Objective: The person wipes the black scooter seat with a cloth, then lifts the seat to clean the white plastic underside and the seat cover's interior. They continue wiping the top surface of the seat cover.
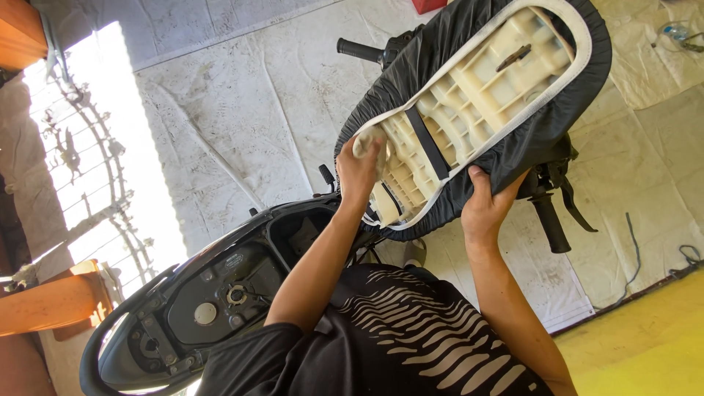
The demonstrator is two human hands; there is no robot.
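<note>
I hold an upturned scooter seat above the scooter. Its cream ribbed plastic underside faces me, and a black cover with a white trim wraps its rim. My left hand presses on the seat's narrow end, fingers closed over a pale bunched bit of trim or cloth. My right hand grips the black cover at the seat's lower edge. A black strap crosses the underside.
Below the seat stands a black scooter with its seat bay and fuel cap exposed. Handlebar grips stick out on both sides. Pale sheeting covers the floor. A wooden bench stands at left, a plastic bottle top right.
</note>
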